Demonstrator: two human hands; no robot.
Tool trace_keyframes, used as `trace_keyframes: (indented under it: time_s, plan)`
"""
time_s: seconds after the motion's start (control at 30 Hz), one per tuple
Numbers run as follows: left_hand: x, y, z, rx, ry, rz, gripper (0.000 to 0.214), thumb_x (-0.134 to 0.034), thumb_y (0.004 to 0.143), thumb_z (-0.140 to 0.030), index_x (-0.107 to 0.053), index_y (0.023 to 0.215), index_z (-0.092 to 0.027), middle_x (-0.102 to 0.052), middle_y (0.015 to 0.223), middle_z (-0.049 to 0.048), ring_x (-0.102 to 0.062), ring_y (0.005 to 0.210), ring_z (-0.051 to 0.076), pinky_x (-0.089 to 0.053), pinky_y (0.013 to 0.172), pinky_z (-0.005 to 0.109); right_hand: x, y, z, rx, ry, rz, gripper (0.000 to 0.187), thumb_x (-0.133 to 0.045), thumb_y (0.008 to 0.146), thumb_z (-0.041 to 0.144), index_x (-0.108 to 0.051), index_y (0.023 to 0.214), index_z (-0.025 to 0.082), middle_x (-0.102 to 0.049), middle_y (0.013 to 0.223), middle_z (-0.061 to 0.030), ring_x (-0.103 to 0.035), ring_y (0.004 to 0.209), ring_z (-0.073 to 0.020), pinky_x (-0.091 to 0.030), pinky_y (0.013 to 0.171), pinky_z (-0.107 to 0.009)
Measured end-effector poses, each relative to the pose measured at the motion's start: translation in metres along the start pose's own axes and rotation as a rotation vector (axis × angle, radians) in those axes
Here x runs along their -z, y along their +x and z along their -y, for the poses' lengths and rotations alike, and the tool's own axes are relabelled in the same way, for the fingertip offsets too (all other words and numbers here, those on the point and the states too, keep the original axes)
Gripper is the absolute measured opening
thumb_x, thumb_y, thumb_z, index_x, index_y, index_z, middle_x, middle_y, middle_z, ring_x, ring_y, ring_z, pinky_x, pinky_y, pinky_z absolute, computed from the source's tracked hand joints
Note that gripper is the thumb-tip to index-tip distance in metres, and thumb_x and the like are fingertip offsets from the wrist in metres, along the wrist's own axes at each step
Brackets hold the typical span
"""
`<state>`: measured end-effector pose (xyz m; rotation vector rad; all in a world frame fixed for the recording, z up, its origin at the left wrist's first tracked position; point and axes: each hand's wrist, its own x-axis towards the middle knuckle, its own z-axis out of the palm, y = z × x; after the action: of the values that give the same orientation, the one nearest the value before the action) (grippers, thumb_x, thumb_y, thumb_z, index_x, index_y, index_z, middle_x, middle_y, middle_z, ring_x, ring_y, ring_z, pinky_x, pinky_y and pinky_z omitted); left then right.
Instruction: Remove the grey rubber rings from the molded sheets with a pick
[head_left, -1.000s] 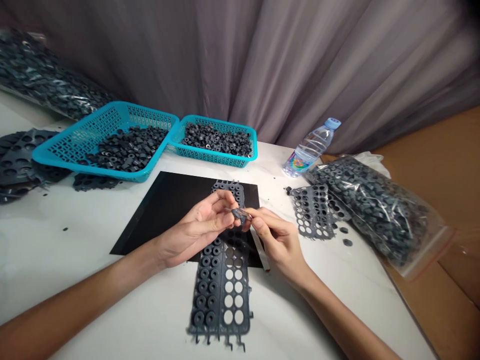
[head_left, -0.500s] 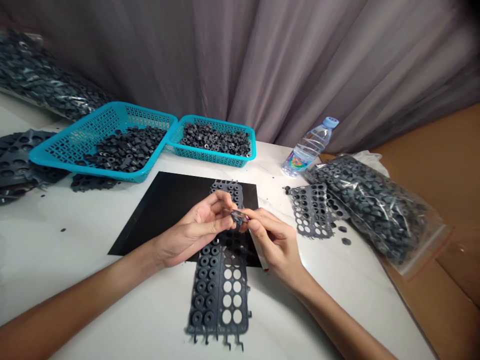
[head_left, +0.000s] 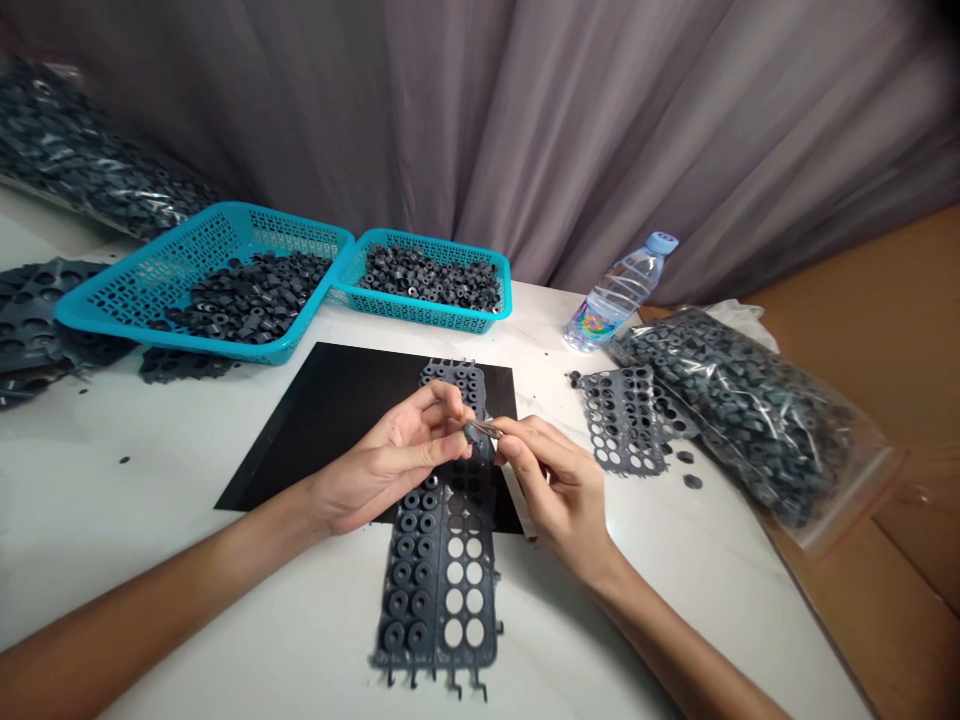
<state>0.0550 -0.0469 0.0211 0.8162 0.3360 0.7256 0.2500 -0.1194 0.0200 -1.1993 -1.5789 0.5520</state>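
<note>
My left hand [head_left: 390, 465] and my right hand [head_left: 559, 490] meet above a long grey moulded strip [head_left: 442, 560] that lies on a black mat [head_left: 337, 420]. Between their fingertips they pinch a small dark ring-shaped part [head_left: 475, 432]; a thin metal tool seems to run from it into my right fingers. The strip carries dark rings down its left columns and shows empty round holes on the right.
Two turquoise baskets [head_left: 127, 300] [head_left: 431, 310] of dark rings stand at the back. A water bottle [head_left: 619, 295], an emptied strip [head_left: 622, 420] and a clear bag of rings [head_left: 750, 420] lie to the right. More strips [head_left: 30, 330] and another bag [head_left: 82, 170] are at left.
The hands have hardly moved; my right fingers have shifted slightly on the small part. The view has drifted a little.
</note>
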Motion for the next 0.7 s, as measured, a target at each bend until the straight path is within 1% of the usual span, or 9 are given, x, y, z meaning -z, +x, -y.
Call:
trace_keyframes:
  time_s: [0.1,0.17,0.23,0.37,0.5,0.7]
  plan:
    - [0.0,0.0,-0.001,0.002,0.012,-0.001,0.025,-0.08,0.09,-0.01,-0.063,0.105,-0.022,-0.058,0.103,0.0,-0.057,0.098,0.01,-0.048,0.093,0.02,0.006,0.003,-0.002,-0.011,-0.011,-0.015,0.026,-0.058,0.106,0.032,-0.082,0.111,0.024,-0.067,0.08,-0.0043,-0.058,0.072,-0.0183,-0.047,0.066,-0.033]
    - [0.0,0.0,-0.002,0.001,0.012,0.008,0.025,-0.079,0.09,-0.01,-0.063,0.105,-0.021,-0.058,0.103,0.0003,-0.057,0.096,0.01,-0.048,0.092,0.02,0.011,0.005,-0.004,-0.024,-0.006,0.019,0.028,-0.057,0.106,0.034,-0.082,0.104,0.023,-0.071,0.086,-0.0058,-0.061,0.076,-0.0194,-0.05,0.07,-0.035]
    - [0.0,0.0,-0.002,-0.004,0.008,0.018,0.025,-0.08,0.089,-0.011,-0.063,0.105,-0.021,-0.057,0.102,0.0004,-0.057,0.093,0.01,-0.048,0.089,0.02,0.016,0.008,-0.006,-0.024,0.003,0.069,0.029,-0.057,0.106,0.036,-0.082,0.103,0.023,-0.074,0.091,-0.0065,-0.063,0.078,-0.0202,-0.051,0.074,-0.036]
    - [0.0,-0.001,-0.002,-0.005,0.016,0.035,0.025,-0.079,0.09,-0.011,-0.063,0.107,-0.022,-0.057,0.102,0.0005,-0.057,0.091,0.01,-0.048,0.087,0.02,0.021,0.01,-0.006,0.007,0.004,0.106,0.029,-0.056,0.107,0.035,-0.081,0.116,0.025,-0.074,0.088,-0.0058,-0.064,0.079,-0.021,-0.052,0.074,-0.037]
    - [0.001,-0.002,-0.004,-0.008,0.039,0.057,0.024,-0.077,0.092,-0.012,-0.063,0.108,-0.022,-0.056,0.103,-0.0001,-0.057,0.091,0.009,-0.048,0.087,0.019,0.023,0.009,-0.007,0.031,-0.014,0.15,0.029,-0.056,0.107,0.031,-0.078,0.126,0.03,-0.073,0.09,-0.0042,-0.064,0.078,-0.019,-0.051,0.072,-0.034]
    - [0.001,-0.002,-0.004,-0.007,0.063,0.059,0.025,-0.078,0.093,-0.013,-0.061,0.109,-0.023,-0.056,0.103,-0.0015,-0.057,0.091,0.007,-0.047,0.087,0.017,0.027,0.008,-0.008,0.053,-0.052,0.174,0.029,-0.059,0.106,0.028,-0.077,0.128,0.03,-0.073,0.092,-0.0044,-0.064,0.079,-0.0186,-0.051,0.074,-0.034]
